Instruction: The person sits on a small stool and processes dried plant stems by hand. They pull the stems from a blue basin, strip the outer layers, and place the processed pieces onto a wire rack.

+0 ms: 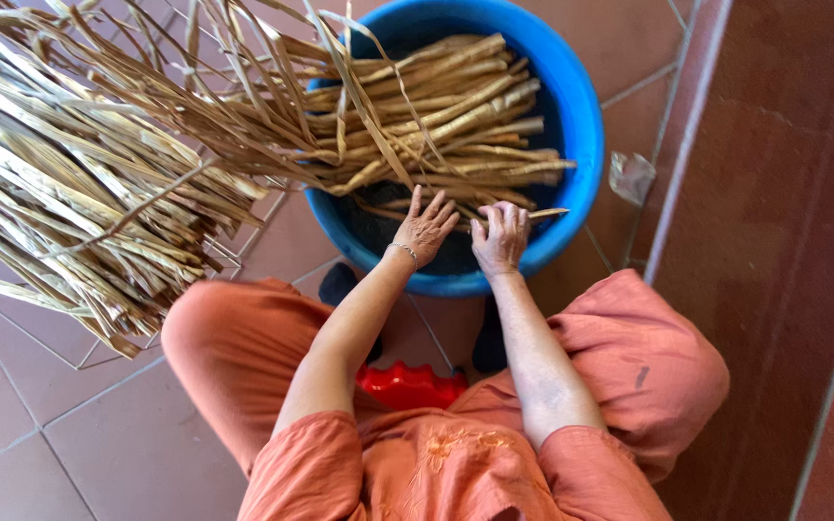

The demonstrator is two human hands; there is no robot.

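Both hands reached into a round blue plastic tub (571,106) of pale dried reed stalks (456,106). Left hand (424,228) lay splayed open; right hand (500,234) pinched one thin strip (542,212), which seemed brittle enough to snap under a hard tug.

Just beyond the hands, the tub (579,116) is bright blue with a dark inside, and the stalks (456,106) lying in it are pale straw-yellow shading to tan. The loose dried leaves (79,183) off to the left of the left hand (424,230) are the same straw colour, streaked lighter and darker along their length. Below the hands, the clothing (629,357) is plain orange with faint stitched ornament at the chest, a red stool (407,386) shows between the knees, and the floor (774,241) is reddish-brown tile with pale grout lines.
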